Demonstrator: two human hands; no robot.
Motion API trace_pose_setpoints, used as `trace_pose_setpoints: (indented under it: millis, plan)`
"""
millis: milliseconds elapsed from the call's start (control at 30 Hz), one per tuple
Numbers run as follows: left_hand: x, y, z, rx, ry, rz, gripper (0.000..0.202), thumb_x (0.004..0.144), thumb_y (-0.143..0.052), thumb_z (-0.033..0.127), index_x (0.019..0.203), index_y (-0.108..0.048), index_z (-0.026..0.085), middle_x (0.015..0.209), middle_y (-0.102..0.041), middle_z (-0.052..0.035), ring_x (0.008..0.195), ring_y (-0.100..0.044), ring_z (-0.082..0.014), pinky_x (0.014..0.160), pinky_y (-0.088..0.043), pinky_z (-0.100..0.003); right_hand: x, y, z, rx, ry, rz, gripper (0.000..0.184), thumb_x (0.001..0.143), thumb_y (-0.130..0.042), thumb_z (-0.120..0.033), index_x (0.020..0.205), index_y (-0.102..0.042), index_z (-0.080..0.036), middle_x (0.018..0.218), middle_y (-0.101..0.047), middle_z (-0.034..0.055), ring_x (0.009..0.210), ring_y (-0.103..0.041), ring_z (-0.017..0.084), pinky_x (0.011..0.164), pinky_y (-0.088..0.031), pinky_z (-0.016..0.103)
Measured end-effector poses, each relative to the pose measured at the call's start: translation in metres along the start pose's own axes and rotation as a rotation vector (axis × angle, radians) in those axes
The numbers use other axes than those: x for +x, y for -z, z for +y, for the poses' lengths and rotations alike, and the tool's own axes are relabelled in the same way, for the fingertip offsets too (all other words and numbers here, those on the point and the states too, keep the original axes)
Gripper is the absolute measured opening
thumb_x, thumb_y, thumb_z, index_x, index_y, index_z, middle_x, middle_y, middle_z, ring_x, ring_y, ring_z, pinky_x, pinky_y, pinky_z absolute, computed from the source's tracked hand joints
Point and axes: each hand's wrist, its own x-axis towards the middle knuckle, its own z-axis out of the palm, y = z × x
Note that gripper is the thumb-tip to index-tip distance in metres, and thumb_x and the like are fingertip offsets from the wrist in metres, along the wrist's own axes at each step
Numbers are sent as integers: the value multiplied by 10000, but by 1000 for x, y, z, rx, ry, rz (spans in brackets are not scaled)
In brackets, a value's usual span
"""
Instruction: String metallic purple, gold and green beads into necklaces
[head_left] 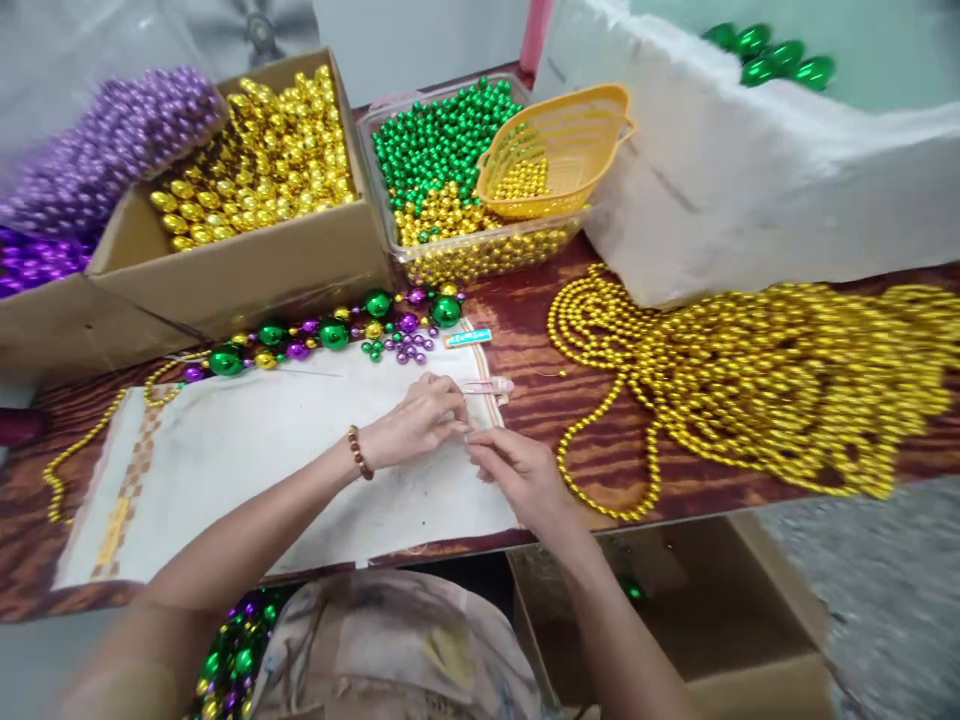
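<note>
Over the right part of a white cloth (pixel 262 470), my left hand (pixel 416 420) and my right hand (pixel 525 475) meet with fingertips pinched close together. Whatever lies between the fingers is too small to make out. Just beyond them, a pale clip (pixel 487 386) sits at the cloth's right edge, near a small blue packet (pixel 466 338). A strand of green, purple and gold beads (pixel 334 333) runs along the cloth's far edge. Beside it lie small clusters of purple beads (pixel 414 347) and green beads (pixel 371 350). A thin needle-like piece (pixel 311 374) rests on the cloth.
Behind stand a cardboard box (pixel 262 262) of gold beads, a clear bin (pixel 390 235) of green and gold beads with a yellow basket (pixel 577 150), and a white foam box (pixel 720 200). Gold bead strands (pixel 772 380) cover the right side. An open carton (pixel 712 610) sits below the table edge.
</note>
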Motion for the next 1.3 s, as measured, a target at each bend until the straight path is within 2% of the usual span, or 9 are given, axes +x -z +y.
trace_pose_setpoints:
  millis: [100,200,333,500,733,867,1000,1133,1300]
  plan:
    - [-15,5,-38,136,110,131,97,950,-542,254,971,-593,174,1048,-603,-77,1015,-494,-220,937,-386,-382,-10,10,7,-17,-73,75,190,889,-566,-331,800,-655,-187,612,-551,-19,535,-514,117,486,-405,212]
    - [-47,29,-84,388,328,344,97,930,-500,126,955,-591,149,994,-598,-87,970,-473,-225,905,-362,-392,-14,12,11,18,-101,109,193,868,-585,-348,789,-651,-184,620,-534,-18,550,-472,116,494,-365,215]
    - [-80,61,-124,452,343,340,127,888,-503,57,883,-592,147,847,-519,-35,878,-403,-187,855,-339,-339,-8,-5,10,62,-90,94,199,847,-606,-361,765,-664,-189,635,-541,-10,562,-451,123,500,-327,228]
    - [-80,70,-134,389,237,285,235,869,-565,56,673,-505,172,668,-362,17,732,-332,-142,782,-314,-271,8,-45,-2,126,-67,57,215,852,-619,-391,790,-689,-197,644,-553,-8,565,-433,127,508,-301,244]
    - [-80,75,-142,280,149,308,231,877,-582,126,675,-495,195,625,-346,20,667,-280,-154,768,-320,-282,13,-73,-11,299,-172,196,206,791,-687,-394,744,-668,-195,565,-473,-37,519,-374,104,475,-286,234]
    - [-87,75,-129,303,130,415,186,910,-549,191,724,-556,199,676,-457,-1,710,-364,-155,785,-359,-300,14,-78,-14,369,-227,263,223,752,-729,-408,755,-686,-189,566,-503,-28,516,-404,105,445,-287,232]
    - [-97,54,-79,224,150,563,150,942,-498,212,944,-644,176,839,-591,-44,797,-522,-162,763,-433,-314,12,-88,-18,395,-235,269,213,739,-730,-393,748,-704,-182,608,-562,-6,527,-426,105,432,-286,228]
    - [-104,12,-31,-341,282,557,245,955,-512,269,1130,-656,175,841,-575,-28,629,-565,-97,584,-467,-244,10,-97,-22,375,-229,245,201,749,-720,-386,772,-732,-186,667,-630,12,531,-431,104,432,-300,229]
    - [-104,-24,-7,-873,470,600,306,881,-624,375,1089,-704,164,775,-530,0,536,-511,-68,442,-381,-191,7,-100,-23,302,-190,241,176,761,-715,-366,785,-744,-194,698,-659,10,563,-460,118,506,-390,249]
